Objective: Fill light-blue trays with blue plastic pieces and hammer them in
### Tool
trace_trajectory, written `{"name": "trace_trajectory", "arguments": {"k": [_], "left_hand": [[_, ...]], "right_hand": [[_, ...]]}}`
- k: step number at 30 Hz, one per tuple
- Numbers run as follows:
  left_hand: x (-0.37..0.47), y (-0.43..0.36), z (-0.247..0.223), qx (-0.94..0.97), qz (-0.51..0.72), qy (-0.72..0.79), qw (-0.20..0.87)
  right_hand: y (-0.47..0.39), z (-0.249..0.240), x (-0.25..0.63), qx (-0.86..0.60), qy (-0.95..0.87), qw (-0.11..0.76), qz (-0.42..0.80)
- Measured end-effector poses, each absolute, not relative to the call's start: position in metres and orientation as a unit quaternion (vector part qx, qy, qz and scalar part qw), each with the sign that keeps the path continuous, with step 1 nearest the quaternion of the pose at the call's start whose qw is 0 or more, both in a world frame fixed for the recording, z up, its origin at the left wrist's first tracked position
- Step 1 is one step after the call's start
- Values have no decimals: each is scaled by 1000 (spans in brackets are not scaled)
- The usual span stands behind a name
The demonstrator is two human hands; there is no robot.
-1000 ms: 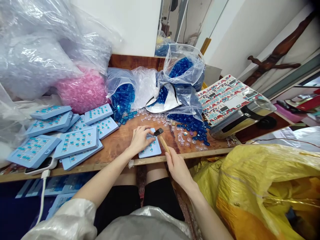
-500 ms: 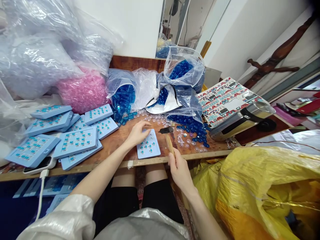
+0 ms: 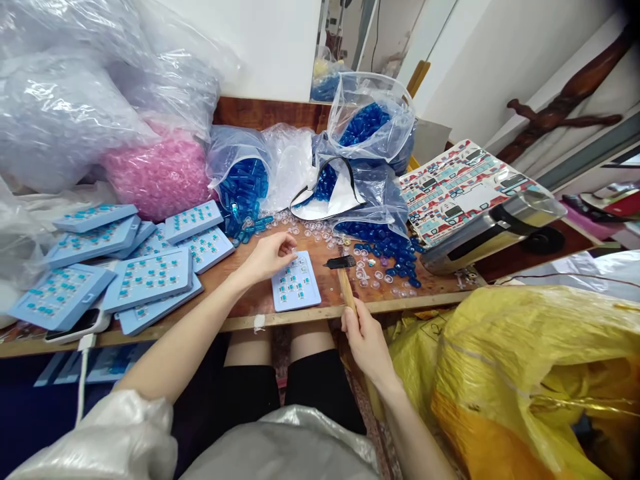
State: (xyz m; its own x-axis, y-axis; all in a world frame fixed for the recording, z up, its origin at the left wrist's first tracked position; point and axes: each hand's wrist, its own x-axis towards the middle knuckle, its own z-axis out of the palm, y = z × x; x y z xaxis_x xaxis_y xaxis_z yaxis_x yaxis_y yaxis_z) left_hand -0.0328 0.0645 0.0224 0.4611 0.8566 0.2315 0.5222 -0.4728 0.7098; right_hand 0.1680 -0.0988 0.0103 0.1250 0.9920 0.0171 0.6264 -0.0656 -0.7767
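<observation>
A light-blue plastic panel point(image 3: 311, 293) with rows of small turquoise pieces lies flat at the front edge of the wooden bench. Over its upper left corner is my left hand point(image 3: 273, 257), fingers curled and thumb drawn toward the fingertips. Whatever those fingertips may pinch is too small to make out. My right hand point(image 3: 369, 337) is wrapped around the wooden handle of a hammer point(image 3: 347, 288). Its dark head is just right of the panel, apart from it. Small clear plastic rings point(image 3: 364, 272) and blue plastic pieces point(image 3: 403, 263) lie scattered beyond the hammer.
Several similar panels point(image 3: 150, 277) are stacked at the left, by a phone with a white cable point(image 3: 84, 357). Bags of blue pieces point(image 3: 245, 187) and pink pieces point(image 3: 160, 170) line the back. At right are a steel flask point(image 3: 480, 243), a sticker sheet point(image 3: 460, 190) and a yellow sack point(image 3: 500, 360).
My left hand has drawn back slightly to the left, and its fingers have curled closer together. The hammer in my right hand has shifted a little to the right, away from the panel.
</observation>
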Motion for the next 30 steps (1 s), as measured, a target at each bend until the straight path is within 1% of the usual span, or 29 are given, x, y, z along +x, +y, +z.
{"name": "trace_trajectory", "arguments": {"k": [2,3,8,10,14,18,19,23,27,28,30], "left_hand": [[-39,42,23,806,283,425,299],[-41,33,22,815,274,421,289],[-43,16,15,872,236,399,157],[-44,16,13,870,234,410,141],[-46,22,9,863,234,414,169],[-47,28,8,857,225,415,205],[-47,29,8,856,220,416,213],[-47,32,11,850,218,417,237],[-46,35,11,847,213,421,245],[-46,37,11,848,208,419,247],[-45,38,12,850,199,415,255]], "right_hand": [[-98,10,164,-667,-604,330,286],[-97,10,162,-662,-609,329,288],[-98,15,152,-648,-636,314,276],[-100,16,151,-645,-644,309,272],[-99,18,145,-635,-660,301,266],[-95,22,139,-635,-688,244,254],[-95,24,139,-637,-688,243,249],[-97,29,138,-644,-672,288,226],[-97,29,139,-638,-691,232,247],[-97,29,139,-638,-692,229,249],[-98,30,139,-639,-685,257,240]]}}
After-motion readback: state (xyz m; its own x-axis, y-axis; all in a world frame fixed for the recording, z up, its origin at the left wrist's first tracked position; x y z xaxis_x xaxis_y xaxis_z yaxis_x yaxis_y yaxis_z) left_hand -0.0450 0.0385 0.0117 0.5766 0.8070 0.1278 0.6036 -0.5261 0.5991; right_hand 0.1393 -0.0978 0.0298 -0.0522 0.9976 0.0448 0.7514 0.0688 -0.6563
